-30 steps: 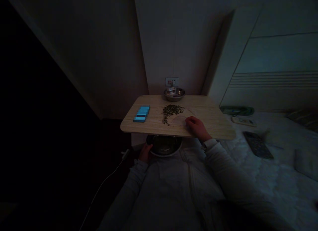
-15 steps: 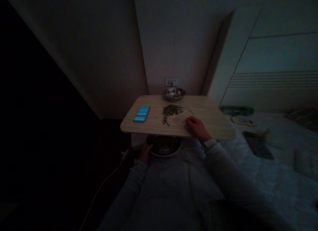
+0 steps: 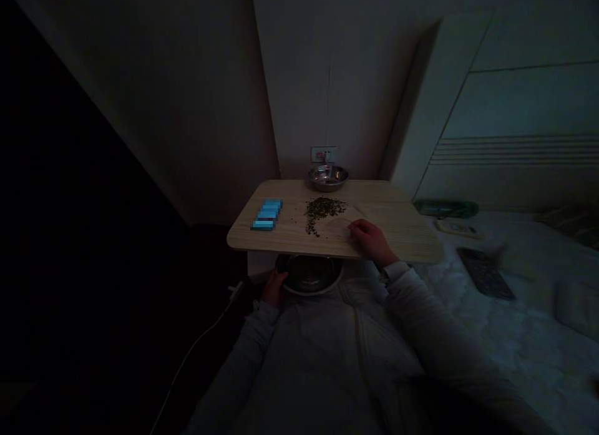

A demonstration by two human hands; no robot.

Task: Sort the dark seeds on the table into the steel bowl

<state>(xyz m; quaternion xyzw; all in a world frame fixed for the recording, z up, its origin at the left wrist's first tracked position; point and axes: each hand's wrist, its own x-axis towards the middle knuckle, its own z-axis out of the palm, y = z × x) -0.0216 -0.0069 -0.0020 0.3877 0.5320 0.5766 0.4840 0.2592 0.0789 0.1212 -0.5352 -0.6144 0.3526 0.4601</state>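
Observation:
My left hand (image 3: 273,289) grips the rim of a wide bowl (image 3: 312,276) in my lap, its thumb over the edge. The bowl sits partly under the front of a small wooden table (image 3: 402,232). Over the tabletop, my right hand (image 3: 373,243) is closed, its fingertips pinching the edge of a thin, clear, round piece (image 3: 336,227) that looks like plastic. Just left of and beyond that piece lie many small dark green grains (image 3: 324,207), heaped at the back and trailing forward. The dim light hides finer detail.
A metal bowl (image 3: 328,180) stands at the table's back edge, below a wall socket (image 3: 324,154). A lit, pixelated screen (image 3: 267,215) lies on the left. On the bed at right are a dark phone-like slab (image 3: 485,273) and a green bottle (image 3: 447,208). A white cable (image 3: 196,342) hangs at left.
Hardly anything differs. Both hands keep their places, and the grains lie as before. The picture is slightly darker.

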